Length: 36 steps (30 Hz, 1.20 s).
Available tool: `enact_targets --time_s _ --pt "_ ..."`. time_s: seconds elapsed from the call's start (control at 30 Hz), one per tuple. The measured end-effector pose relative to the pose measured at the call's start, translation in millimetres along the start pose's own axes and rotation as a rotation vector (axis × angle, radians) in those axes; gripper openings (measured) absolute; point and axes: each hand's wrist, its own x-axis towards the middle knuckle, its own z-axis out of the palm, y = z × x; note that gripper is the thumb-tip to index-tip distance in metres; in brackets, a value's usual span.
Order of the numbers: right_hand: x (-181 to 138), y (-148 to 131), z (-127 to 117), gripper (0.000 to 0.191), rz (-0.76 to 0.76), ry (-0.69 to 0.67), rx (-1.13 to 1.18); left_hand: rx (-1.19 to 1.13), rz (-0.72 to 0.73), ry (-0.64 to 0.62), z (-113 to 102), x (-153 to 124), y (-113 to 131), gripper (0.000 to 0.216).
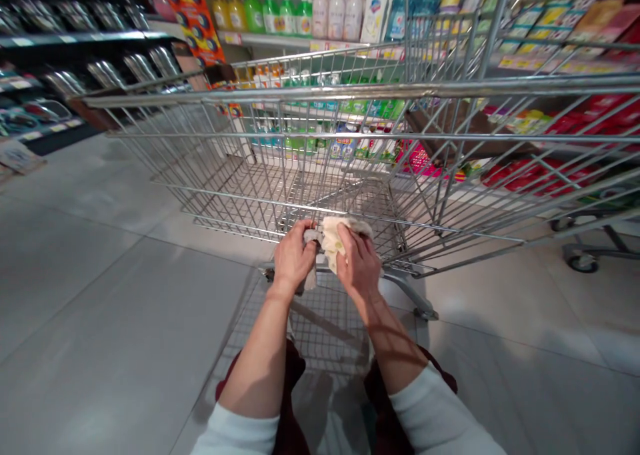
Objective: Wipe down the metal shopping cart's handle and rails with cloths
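A metal shopping cart (310, 96) stands sideways in front of me, its wire basket reaching across the view. My right hand (361, 263) is closed on a cream cloth (331, 236) against the lower wires of the basket's near side. Just to the left, my left hand (292, 260) is closed round a crumpled greyish cloth (311, 280), part of which hangs below the fingers. Both hands are close together at the basket's bottom edge. The fingertips of the left hand are partly hidden, and I cannot tell whether they also grip a wire.
Behind the cart, a shelf (280, 36) carries pump bottles and packets. Metal pots (105, 75) line dark shelves at the far left. A cart caster (583, 263) shows at the right. Grey floor tiles (110, 295) lie around the cart.
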Motion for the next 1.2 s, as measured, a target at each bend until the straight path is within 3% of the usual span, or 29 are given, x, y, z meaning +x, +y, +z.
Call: enact_targets --time_s 0.13,0.2,0.27,0.43,0.5,0.57,0.73,0.83,0.93,1.03,1.13,1.2 --pt "-5.8 -9.4 5.3 0.056 0.122 -0.399 -0.073 -0.009 -0.014 -0.032 -3.5 -0.6 1.3 0.039" --pt "-8.2 -11.3 3.4 0.051 0.133 -0.512 -0.075 -0.014 -0.007 -0.035 -4.0 -0.6 1.1 0.038" --pt "-7.8 -9.3 -3.0 0.043 0.108 -0.481 -0.064 -0.009 -0.008 -0.034 -3.7 -0.6 0.8 0.038" --pt "6.3 5.5 -27.3 0.032 -0.002 0.004 -0.143 0.008 -0.037 -0.013 -1.4 -1.3 1.5 0.037" --pt "10.1 10.4 -29.8 0.032 0.021 0.101 -0.204 0.008 -0.032 0.006 -0.4 -1.7 1.9 0.037" --pt "7.7 12.2 -24.8 0.033 0.058 0.057 -0.249 0.012 -0.032 0.018 0.3 -1.9 2.0 0.037" --pt "-13.4 6.3 -1.7 0.043 0.059 -0.355 -0.228 0.008 -0.035 0.028 0.7 -0.7 1.0 0.037" --pt "-17.6 6.5 0.6 0.046 0.047 -0.450 -0.199 0.000 -0.035 0.030 0.5 0.4 0.1 0.037" --pt "-12.6 12.0 -9.8 0.039 -0.027 -0.317 -0.155 -0.002 -0.046 0.040 1.2 0.3 -0.3 0.038" --pt "-2.5 18.8 -26.9 0.030 -0.122 0.028 -0.156 -0.004 -0.048 0.068 4.8 -3.3 1.1 0.037" --pt "7.9 26.2 -40.7 0.028 -0.137 0.320 -0.144 0.005 -0.033 0.199 12.1 -12.0 5.9 0.039" --pt "11.9 31.1 -44.4 0.030 -0.124 0.383 -0.140 0.012 0.033 0.318 18.4 -19.2 10.9 0.035"
